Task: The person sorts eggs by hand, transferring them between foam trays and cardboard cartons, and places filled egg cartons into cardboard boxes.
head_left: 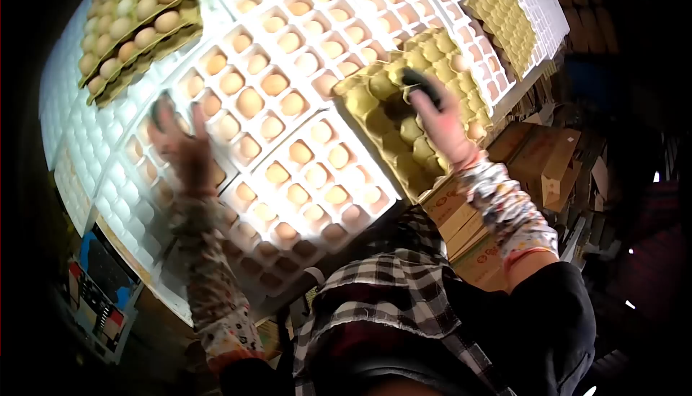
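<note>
My left hand [184, 145], a little blurred, is over the left part of the white foam egg trays [326, 111]. Its fingers are spread, with nothing visible in them. Brown eggs [250, 102] sit in the square pockets beside it. My right hand [441, 121] is above a yellow-green pulp egg tray [386, 144] that lies across the foam trays. Its fingers stretch out, dark at the tips, and no egg shows between them. One egg [476, 130] rests at that tray's right edge, and another [459, 63] is near its upper corner.
A stack of pulp trays full of eggs [140, 32] stands at the upper left. Another pulp tray [502, 25] lies at the upper right. Cardboard boxes [533, 158] are piled beyond the table's right edge. White foam trays without visible eggs [90, 136] lie along the left.
</note>
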The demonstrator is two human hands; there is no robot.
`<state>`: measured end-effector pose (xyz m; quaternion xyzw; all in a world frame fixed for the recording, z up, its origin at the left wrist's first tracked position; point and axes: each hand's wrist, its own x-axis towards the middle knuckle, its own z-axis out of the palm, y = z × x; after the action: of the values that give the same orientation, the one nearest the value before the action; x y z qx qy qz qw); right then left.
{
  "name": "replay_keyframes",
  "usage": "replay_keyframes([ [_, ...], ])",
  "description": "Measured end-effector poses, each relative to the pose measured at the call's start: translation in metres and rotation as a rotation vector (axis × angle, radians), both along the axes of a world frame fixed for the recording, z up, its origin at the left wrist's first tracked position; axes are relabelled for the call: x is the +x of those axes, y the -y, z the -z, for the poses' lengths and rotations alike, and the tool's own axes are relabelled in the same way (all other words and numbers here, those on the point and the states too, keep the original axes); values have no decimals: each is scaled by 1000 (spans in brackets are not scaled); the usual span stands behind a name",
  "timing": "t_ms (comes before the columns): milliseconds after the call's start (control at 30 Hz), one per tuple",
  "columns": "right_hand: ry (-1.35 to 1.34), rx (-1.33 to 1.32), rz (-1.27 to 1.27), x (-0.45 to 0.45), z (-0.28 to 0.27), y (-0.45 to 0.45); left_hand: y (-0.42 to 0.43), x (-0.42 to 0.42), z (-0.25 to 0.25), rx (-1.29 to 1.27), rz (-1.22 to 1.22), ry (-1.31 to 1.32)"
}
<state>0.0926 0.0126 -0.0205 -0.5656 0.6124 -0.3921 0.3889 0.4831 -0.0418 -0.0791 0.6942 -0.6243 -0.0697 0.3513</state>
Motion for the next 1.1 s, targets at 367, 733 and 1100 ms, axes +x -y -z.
replay_keyframes([
  [367,-726,-111,-815,-207,-14,117,-102,-465,-39,463,1027,332],
  [733,368,168,-564,-40,42,290,-1,-356,-65,459,633,-492],
  [1100,161,77,-404,-65,15,245,293,-181,4,423,119,189],
])
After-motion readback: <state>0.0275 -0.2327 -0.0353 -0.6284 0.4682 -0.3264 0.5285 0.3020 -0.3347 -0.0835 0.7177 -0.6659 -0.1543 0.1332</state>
